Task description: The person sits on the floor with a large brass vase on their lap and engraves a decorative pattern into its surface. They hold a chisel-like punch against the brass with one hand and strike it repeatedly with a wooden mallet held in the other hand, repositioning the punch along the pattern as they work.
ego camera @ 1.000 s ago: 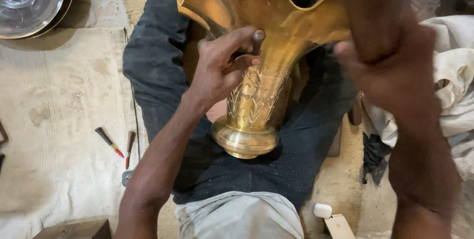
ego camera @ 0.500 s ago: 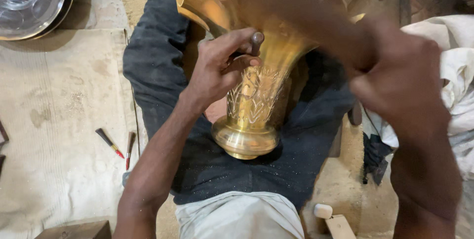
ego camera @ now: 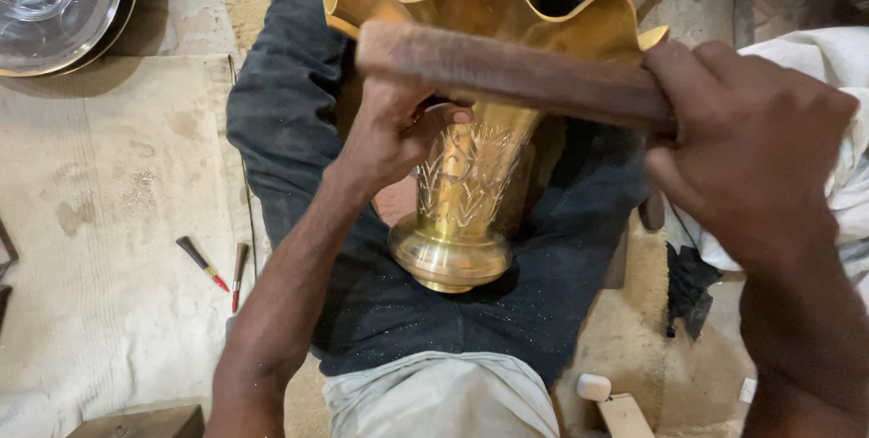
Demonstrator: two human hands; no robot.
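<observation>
A brass vase (ego camera: pixel 471 176) with a wavy flared rim and engraved stem lies across my dark-trousered legs (ego camera: pixel 290 103), its round foot toward me. My left hand (ego camera: pixel 394 135) grips the vase's narrow stem, thumb across the engraving. My right hand (ego camera: pixel 747 144) is closed around one end of a brown wooden stick (ego camera: pixel 507 71), which lies crosswise over the flared mouth of the vase, close to the camera.
A pale worn mat (ego camera: pixel 100 221) covers the floor at the left, with two small hand tools (ego camera: pixel 217 266) on it. Shiny metal bowls (ego camera: pixel 54 4) sit at the upper left. White cloth (ego camera: pixel 846 67) lies at the right, a small white object (ego camera: pixel 593 386) near my knee.
My right hand has swung the wooden stick from upright and close to the lens down to a crosswise position over the vase's mouth. The left hand and vase stay put.
</observation>
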